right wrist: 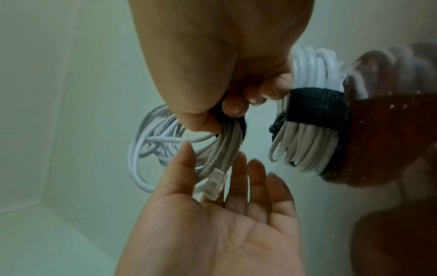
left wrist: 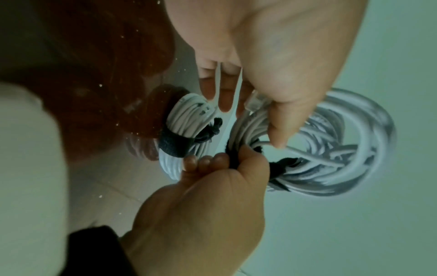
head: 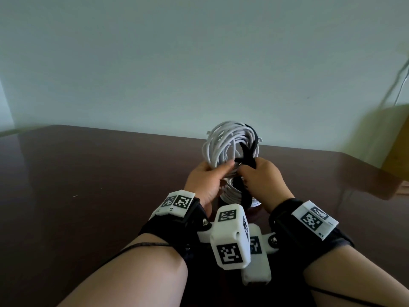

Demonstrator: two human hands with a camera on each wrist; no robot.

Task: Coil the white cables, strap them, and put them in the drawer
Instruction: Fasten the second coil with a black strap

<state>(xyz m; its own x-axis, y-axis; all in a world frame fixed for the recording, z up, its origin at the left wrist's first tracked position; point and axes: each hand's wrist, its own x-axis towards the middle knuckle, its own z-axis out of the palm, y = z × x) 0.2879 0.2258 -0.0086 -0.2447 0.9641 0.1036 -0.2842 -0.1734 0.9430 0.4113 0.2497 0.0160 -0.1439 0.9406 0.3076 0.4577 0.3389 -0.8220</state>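
Observation:
I hold a white cable coil upright above the dark brown table. My left hand holds its lower left side between thumb and nearly straight fingers, and a clear connector lies against them. My right hand pinches a black strap that runs over the coil's right side. The right fingers are curled tight on the strap. A second white coil, bound with a black strap, lies on the table just below my hands.
A pale wall rises behind the table's far edge. A yellowish box stands at the right, with thin wires hanging above it. No drawer shows in any view.

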